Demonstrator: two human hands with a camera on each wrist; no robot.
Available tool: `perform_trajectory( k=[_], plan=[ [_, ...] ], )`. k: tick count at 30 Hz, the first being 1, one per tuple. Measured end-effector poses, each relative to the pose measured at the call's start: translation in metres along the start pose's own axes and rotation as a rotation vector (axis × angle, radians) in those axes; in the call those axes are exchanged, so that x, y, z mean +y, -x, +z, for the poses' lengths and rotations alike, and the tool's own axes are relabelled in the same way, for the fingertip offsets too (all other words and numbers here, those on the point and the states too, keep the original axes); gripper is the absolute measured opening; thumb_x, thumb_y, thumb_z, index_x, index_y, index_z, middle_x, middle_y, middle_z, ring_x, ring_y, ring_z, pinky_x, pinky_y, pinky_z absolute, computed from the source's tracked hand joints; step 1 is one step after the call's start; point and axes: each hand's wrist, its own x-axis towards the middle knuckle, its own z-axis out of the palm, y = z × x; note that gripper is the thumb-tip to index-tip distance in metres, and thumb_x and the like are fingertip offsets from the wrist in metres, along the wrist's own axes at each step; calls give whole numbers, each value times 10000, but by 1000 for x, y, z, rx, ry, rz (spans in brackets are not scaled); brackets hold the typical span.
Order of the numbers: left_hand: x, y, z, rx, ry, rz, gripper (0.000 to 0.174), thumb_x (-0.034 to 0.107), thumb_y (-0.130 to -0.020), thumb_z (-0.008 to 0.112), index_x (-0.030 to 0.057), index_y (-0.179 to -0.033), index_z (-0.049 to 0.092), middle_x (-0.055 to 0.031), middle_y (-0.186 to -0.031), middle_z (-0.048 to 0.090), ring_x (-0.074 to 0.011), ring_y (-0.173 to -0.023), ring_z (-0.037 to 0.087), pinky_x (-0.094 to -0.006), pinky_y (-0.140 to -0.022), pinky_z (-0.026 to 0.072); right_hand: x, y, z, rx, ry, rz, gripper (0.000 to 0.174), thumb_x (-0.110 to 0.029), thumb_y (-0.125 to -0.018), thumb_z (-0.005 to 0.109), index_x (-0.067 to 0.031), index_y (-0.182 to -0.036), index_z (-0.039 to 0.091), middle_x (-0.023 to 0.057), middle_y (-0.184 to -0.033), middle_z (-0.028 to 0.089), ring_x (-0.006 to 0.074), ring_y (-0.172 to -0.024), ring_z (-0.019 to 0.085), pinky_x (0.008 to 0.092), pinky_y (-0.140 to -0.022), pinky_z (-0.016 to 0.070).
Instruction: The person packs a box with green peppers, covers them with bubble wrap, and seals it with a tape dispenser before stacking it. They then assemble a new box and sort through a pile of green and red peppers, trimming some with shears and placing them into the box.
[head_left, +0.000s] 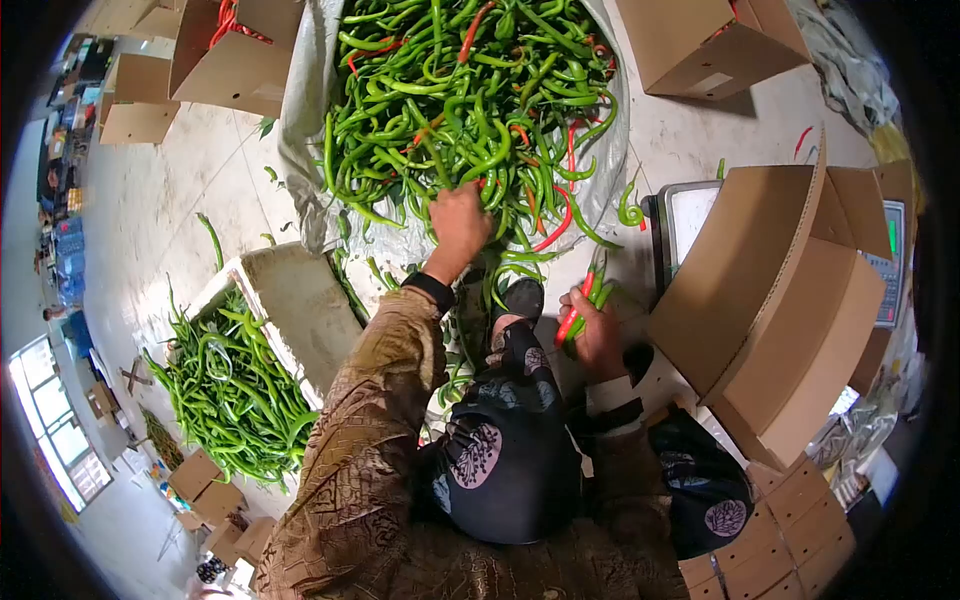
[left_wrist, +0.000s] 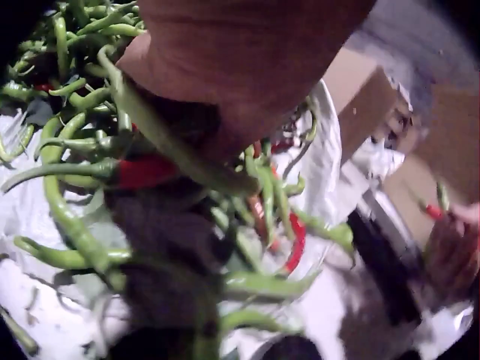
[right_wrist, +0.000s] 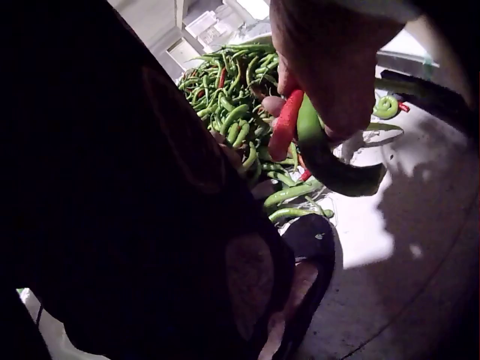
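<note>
A big heap of green chili peppers point(head_left: 450, 110), with a few red ones mixed in, lies on a white plastic sheet point(head_left: 305, 150). At the heap's near edge is my left hand point(head_left: 460, 225), its fingers curled on a long green chili pepper point(left_wrist: 154, 124) that slants across below the palm in the left wrist view. My right hand point(head_left: 598, 335), to the right of my knee, grips a small bunch: a red chili pepper point(right_wrist: 286, 126) beside green chili peppers point(right_wrist: 319, 146), their ends sticking out of the fist.
To the left, a white foam box point(head_left: 300, 300) stands by another pile of green peppers point(head_left: 235, 385). An open cardboard box point(head_left: 740, 260) sits on a scale point(head_left: 690, 215) at right. More cardboard boxes point(head_left: 700, 50) stand behind. Loose peppers lie on the floor. My shoe point(head_left: 522, 297) is between the hands.
</note>
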Motion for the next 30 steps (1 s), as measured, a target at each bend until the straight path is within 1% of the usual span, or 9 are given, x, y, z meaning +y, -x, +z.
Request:
perform_trajectory(
  k=[1, 4, 7, 11, 17, 20, 23, 29, 30],
  plan=[
    [5, -6, -11, -116, 131, -128, 422, 171, -725, 758, 64, -1123, 665, -96, -897, 698, -292, -791, 645, -380, -704, 495, -1, -2, 0, 5, -9, -2, 188, -177, -940, 602, 2, -999, 601, 74, -855, 630, 169, -751, 603, 322, -718, 511],
    [20, 0, -63, -538, 1301, -215, 200, 48, -898, 636, 14, -1093, 660, -9, -928, 691, -121, -783, 646, -267, -730, 524, -2, -2, 2, -7, -83, 39, 172, -148, -942, 602, 2, -1026, 601, 80, -891, 641, 160, -772, 605, 322, -723, 513],
    [20, 10, -76, -754, 1608, -437, 199, 35, -889, 655, 15, -1086, 658, -27, -925, 694, -136, -815, 653, -271, -765, 526, -19, 1, 27, -84, -124, 58, 186, -157, -936, 622, -15, -1056, 610, 73, -928, 652, 154, -785, 604, 310, -708, 504],
    [43, 29, -76, -692, 1892, -503, 221, 21, -902, 630, -10, -1119, 609, -71, -1016, 667, -176, -885, 654, -286, -810, 542, -24, -6, 61, -152, -105, 12, 248, -141, -865, 716, -66, -1086, 632, 25, -952, 660, 126, -800, 598, 275, -672, 474],
    [57, 51, -67, -546, 1829, -498, 280, 50, -936, 597, -9, -1208, 569, -83, -1093, 645, -185, -994, 625, -328, -920, 502, -37, -18, 67, -173, 156, 89, 357, -134, -773, 780, -72, -1096, 642, 11, -925, 627, 125, -801, 593, 224, -554, 462],
    [71, 72, -68, -475, 1834, -541, 267, 66, -958, 569, -10, -1214, 568, -91, -1091, 644, -178, -984, 623, -316, -892, 512, -32, -16, 48, -354, 105, 297, 365, -130, -786, 773, -72, -1116, 629, 1, -963, 630, 117, -876, 590, 253, -690, 495],
    [68, 78, -57, -366, 1763, -538, 261, 65, -957, 557, -17, -1204, 566, -98, -1051, 648, -169, -956, 630, -296, -850, 531, -7, -19, 40, -425, 158, 31, 363, -118, -792, 769, -76, -1123, 625, -9, -980, 634, 115, -873, 606, 269, -776, 492],
    [64, 71, -55, -323, 1467, -387, 273, 76, -936, 582, -12, -1193, 562, -69, -978, 656, -133, -861, 625, -257, -819, 517, 8, -11, 11, -390, 14, 193, 349, -190, -861, 716, -68, -1171, 611, -9, -1004, 644, 108, -891, 604, 287, -806, 483],
    [63, 73, -53, -454, 1490, -461, 300, 75, -935, 588, -13, -1220, 552, -79, -1020, 659, -142, -899, 623, -264, -829, 512, 19, -16, 7, -394, -26, 192, 353, -217, -887, 689, -72, -1196, 597, -1, -1023, 642, 119, -909, 606, 295, -814, 485]
  ],
)
